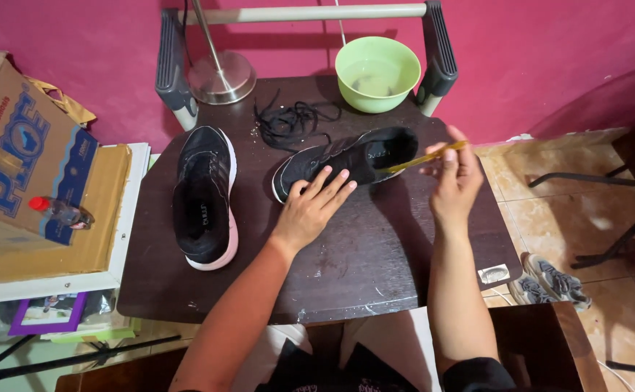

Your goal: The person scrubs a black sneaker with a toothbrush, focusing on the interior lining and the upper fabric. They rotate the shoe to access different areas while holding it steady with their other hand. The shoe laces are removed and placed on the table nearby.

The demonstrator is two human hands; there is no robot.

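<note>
My left hand (312,207) lies flat on the dark table (375,268), its fingers resting against the side of a black sneaker (346,158) that lies on its side. My right hand (454,178) holds a thin yellow stick-like tool (422,158), whose tip points into the sneaker's heel opening. A second black sneaker (203,196) with a pale sole stands upright to the left. A heap of black shoelaces (292,120) lies behind the shoes.
A green bowl (377,72) with some water stands at the back of the table beside a metal lamp base (221,76). Cardboard boxes (19,145) and a small bottle (59,212) are at the left. Grey sneakers (550,282) lie on the tiled floor at the right.
</note>
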